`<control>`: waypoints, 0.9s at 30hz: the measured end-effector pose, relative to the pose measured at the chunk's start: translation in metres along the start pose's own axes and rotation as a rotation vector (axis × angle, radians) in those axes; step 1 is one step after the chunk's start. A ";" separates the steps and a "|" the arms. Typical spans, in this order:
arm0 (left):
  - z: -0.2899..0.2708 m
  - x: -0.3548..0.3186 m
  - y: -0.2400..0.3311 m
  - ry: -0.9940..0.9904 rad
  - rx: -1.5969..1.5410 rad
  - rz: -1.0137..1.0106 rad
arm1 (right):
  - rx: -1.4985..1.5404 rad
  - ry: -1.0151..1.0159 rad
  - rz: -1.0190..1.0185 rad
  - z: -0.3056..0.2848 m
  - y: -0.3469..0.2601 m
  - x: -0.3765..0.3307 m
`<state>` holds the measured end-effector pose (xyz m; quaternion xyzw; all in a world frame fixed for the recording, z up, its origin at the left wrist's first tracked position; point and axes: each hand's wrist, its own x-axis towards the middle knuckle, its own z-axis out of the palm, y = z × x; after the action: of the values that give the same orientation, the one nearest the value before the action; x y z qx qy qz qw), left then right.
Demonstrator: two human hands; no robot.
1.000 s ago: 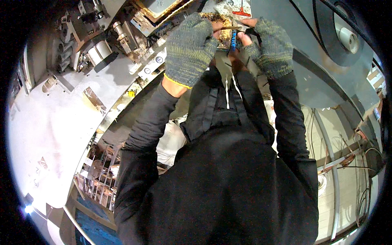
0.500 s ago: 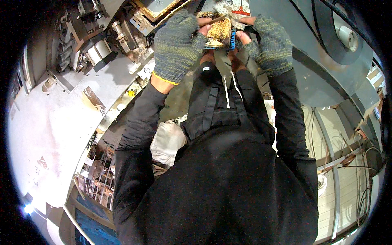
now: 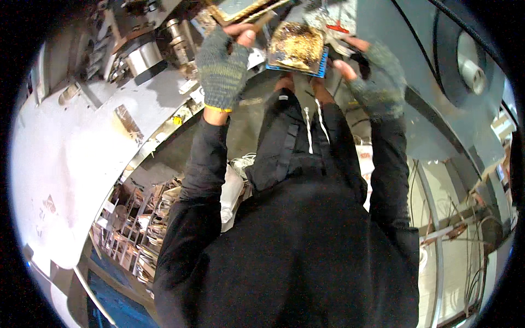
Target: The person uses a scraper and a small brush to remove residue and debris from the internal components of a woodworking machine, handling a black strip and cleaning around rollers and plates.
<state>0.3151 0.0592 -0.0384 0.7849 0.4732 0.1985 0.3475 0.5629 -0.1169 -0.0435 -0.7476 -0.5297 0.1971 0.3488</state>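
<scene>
My left hand point(image 3: 225, 65), in a grey-green knitted glove with bare fingertips, is closed on a thin brown wooden-looking stick point(image 3: 266, 21). To its right is a block with a yellow and dark brown stained top point(image 3: 297, 45), on a blue base with a toothed edge point(image 3: 327, 61). Beyond the block's right side is my right hand point(image 3: 378, 74), gloved alike and smeared by motion. Its thumb and forefinger point toward a pale object point(image 3: 340, 46) beside the block; whether they grip it is unclear.
A grey-white table point(image 3: 71, 164) with metal machine parts point(image 3: 143, 57) on it lies to the left. Behind the left hand stands a stained tray point(image 3: 240, 12). A red-handled tool point(image 3: 338, 27) lies beyond the block. On the right is a grey machine housing with a round hub point(image 3: 471, 76).
My hands have moved apart. The left has drawn back left from the block with the stick, and the right has shifted right and nearer me, uncovering the block's top.
</scene>
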 end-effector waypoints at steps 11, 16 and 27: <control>0.011 0.120 -0.106 -0.064 0.760 0.337 | -0.206 -0.153 0.085 -0.018 -0.002 -0.002; 0.015 0.125 -0.083 -0.203 0.806 0.179 | -0.172 -0.125 0.134 -0.021 -0.007 -0.003; 0.019 0.104 -0.118 -0.155 0.588 0.370 | -0.125 -0.076 0.074 -0.013 -0.004 -0.005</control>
<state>0.3052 0.1807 -0.1400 0.9365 0.3320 0.0535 0.0998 0.5673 -0.1247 -0.0319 -0.7787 -0.5261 0.2047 0.2737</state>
